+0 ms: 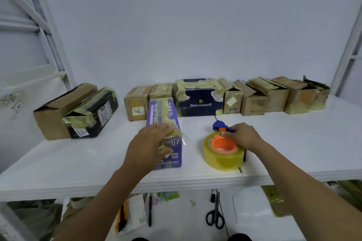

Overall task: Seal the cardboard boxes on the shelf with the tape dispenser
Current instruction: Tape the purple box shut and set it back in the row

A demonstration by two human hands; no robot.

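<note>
Head cam only. The purple box sits front and centre on the white shelf, its long axis running away from the person toward the back row of taped cardboard boxes. The left hand lies over its near end, fingers flat and close together on the yellowish tape, thumb down the end face. Just to the right, apart from the box, the tape dispenser lies on its side, roll flat and orange hub up, blue head pointing at the navy box. The right hand grips it, fingers curled round the handle.
</note>
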